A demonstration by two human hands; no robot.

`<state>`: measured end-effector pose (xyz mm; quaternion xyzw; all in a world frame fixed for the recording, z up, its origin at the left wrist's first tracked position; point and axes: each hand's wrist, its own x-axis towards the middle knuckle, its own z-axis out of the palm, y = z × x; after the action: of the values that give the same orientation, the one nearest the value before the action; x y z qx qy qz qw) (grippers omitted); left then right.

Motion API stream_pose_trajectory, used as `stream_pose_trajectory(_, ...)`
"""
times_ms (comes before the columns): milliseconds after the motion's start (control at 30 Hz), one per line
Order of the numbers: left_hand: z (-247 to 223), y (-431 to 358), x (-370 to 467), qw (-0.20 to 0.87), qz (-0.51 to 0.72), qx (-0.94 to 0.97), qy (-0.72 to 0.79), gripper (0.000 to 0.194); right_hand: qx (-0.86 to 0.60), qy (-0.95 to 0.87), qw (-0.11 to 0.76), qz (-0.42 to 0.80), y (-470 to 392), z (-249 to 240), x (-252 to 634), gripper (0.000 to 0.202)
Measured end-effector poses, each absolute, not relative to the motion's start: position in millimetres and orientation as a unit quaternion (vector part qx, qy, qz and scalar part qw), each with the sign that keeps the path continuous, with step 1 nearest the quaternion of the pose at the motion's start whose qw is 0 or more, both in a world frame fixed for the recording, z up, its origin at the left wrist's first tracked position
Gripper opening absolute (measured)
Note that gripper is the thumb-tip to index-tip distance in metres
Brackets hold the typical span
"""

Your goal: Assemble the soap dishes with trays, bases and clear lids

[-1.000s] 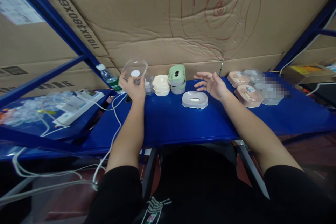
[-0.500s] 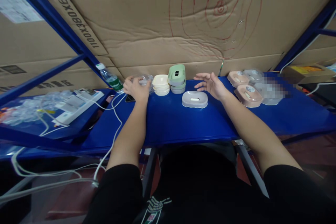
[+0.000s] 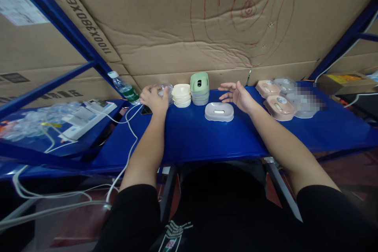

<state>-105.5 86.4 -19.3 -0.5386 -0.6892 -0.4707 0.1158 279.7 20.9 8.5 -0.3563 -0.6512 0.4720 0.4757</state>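
My left hand point(image 3: 155, 99) is on the clear plastic covers point(image 3: 163, 88) at the back left, its fingers closed round their edge. My right hand point(image 3: 238, 96) is raised with fingers spread and nothing in it. Left of it and nearer to me lies a grey-lilac oval dish point(image 3: 219, 112) with a pale slot in the middle. Between the hands stand a stack of cream trays point(image 3: 181, 96) and a stack of green lids and grey trays point(image 3: 200, 88).
A water bottle point(image 3: 126, 89) leans behind my left hand, near white cables. Pink boxes point(image 3: 279, 107) and grey ones with clear covers stand at the right. Cardboard point(image 3: 177, 27) walls the back. A power strip point(image 3: 88, 120) lies at the left.
The fingers of my left hand have shifted slightly on the clear covers. My right hand and the dish have stayed where they were.
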Motion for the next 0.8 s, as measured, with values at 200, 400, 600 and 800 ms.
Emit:
stream_pose_trajectory(200,-18,84,-104,0.089,-0.471,-0.532,-0.698,0.029,-0.382,-0.688,0.484,0.383,27,0,281,0.084)
stream_pose_trajectory(400,-18,86,-106,0.081,-0.473,-0.528,-0.700,0.029,-0.396,-0.846,0.314,0.170,17,1,284,0.079)
stream_pose_trajectory(600,-19,88,-108,0.068,-0.466,-0.517,-0.714,0.036,-0.386,-0.885,0.183,0.187,20,-9,285,0.098)
stream_pose_trajectory(800,-21,87,-110,0.118,-0.511,-0.551,-0.649,0.059,-0.392,-0.877,0.194,0.200,21,-9,285,0.087)
